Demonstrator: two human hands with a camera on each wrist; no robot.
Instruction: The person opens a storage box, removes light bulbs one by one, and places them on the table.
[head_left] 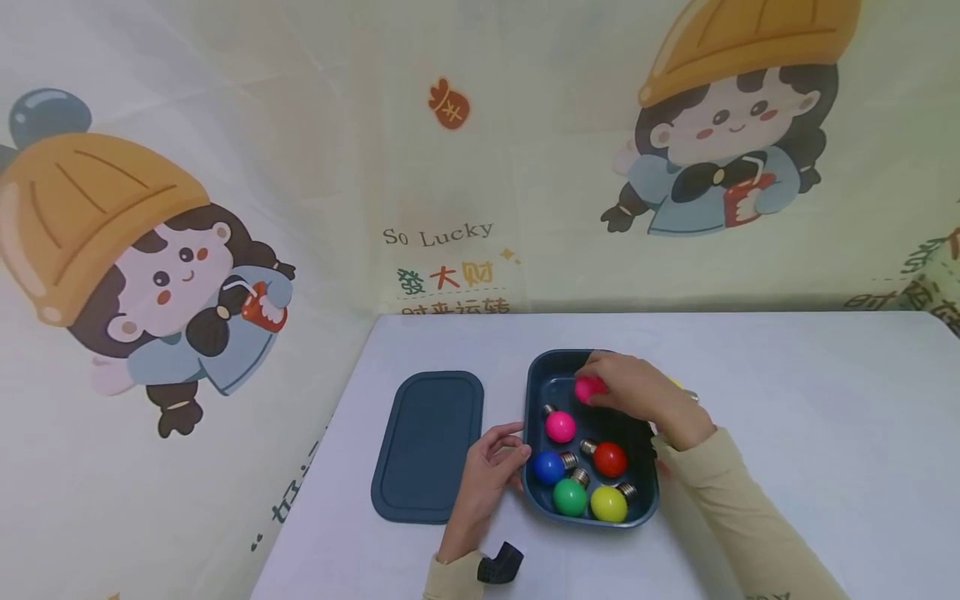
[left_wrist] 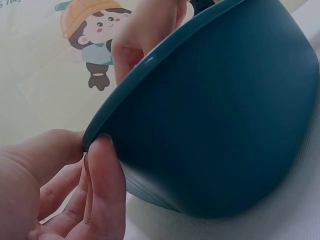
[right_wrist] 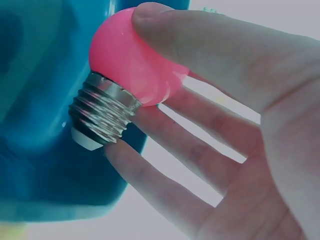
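Observation:
My right hand (head_left: pixel 626 385) holds a pink light bulb (right_wrist: pixel 135 60) over the far end of a dark blue box (head_left: pixel 528 392). In the right wrist view the thumb presses on its round globe, with the fingers behind it and a fingertip at the metal screw base. My left hand (left_wrist: pixel 65 185) pinches the box's rim at the near left side between thumb and finger. Inside the box lie another pink bulb (head_left: pixel 560 427), a blue bulb (head_left: pixel 549 467), a red bulb (head_left: pixel 610 459), a green bulb (head_left: pixel 570 497) and a yellow bulb (head_left: pixel 608 504).
A flat dark blue lid (head_left: pixel 429 450) lies on the white table (head_left: pixel 810 417) to the left of the box. Beyond the box's right side, another yellow bulb (head_left: pixel 677 382) shows partly behind my right wrist. A printed cloth (head_left: pixel 555 167) hangs behind the table.

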